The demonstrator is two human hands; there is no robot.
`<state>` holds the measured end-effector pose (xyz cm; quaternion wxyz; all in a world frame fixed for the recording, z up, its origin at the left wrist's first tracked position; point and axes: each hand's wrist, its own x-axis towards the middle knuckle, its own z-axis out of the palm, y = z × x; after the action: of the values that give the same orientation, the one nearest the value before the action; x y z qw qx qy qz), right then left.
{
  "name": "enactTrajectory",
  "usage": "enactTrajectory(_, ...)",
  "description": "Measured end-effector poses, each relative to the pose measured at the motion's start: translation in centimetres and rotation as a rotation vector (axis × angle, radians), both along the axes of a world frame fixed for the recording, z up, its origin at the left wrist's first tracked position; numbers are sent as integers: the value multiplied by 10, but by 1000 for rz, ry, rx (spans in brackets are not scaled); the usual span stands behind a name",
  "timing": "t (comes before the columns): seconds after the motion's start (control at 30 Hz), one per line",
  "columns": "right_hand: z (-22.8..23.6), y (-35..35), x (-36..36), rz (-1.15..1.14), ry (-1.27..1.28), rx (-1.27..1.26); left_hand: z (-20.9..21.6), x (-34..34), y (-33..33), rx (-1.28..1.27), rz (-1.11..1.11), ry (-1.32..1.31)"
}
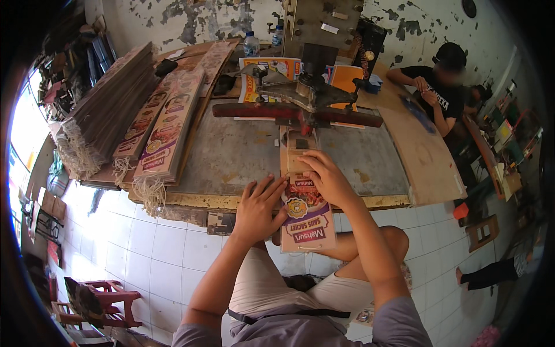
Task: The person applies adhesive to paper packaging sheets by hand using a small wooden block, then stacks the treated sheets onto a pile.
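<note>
Uneven pressure could skew the overhanging printed card (306, 217), with your left hand (258, 209) spread at its edge and your right hand (328, 178) bent over the pale block (293, 165), pinch unclear.

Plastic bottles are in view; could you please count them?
2: a nearer plastic bottle left of the machine, and a farther plastic bottle just right of the first; others may be hidden.

2 bottles (251, 45) stand before a peeling wall (150, 26) — a red stool (118, 295) on white tiles (165, 248).
</note>
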<state>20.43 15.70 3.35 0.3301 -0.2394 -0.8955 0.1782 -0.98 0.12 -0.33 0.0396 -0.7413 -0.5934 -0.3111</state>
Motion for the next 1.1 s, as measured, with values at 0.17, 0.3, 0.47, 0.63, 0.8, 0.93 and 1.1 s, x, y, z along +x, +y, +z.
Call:
enactTrajectory(0.17, 0, 10, -3, 5, -5, -23, 2, 1, 0, -8, 5, -1)
enactTrajectory(0.3, -1, 9, -3, 6, 12, 8, 4, 1, 0, -21, 8, -5)
enactTrajectory(0.47, -3, 8, -1, -17, 81, 31, 7, 2, 0, -22, 5, -18)
enactTrajectory(0.63, -4, 5, 0, -67, 99, 61, 6, 2, 0, -37, 14, -19)
enactTrajectory(0.8, -5, 6, -1, -72, 110, 46, 8, 1, -1, -51, 14, -16)
enactTrajectory(0.93, -7, 8, -1, -84, 124, 34, 9, 1, -1, -61, 9, -21)
enactTrajectory(1.1, -9, 11, -1, -85, 117, 38, 8, 1, 0, -67, 8, -21)
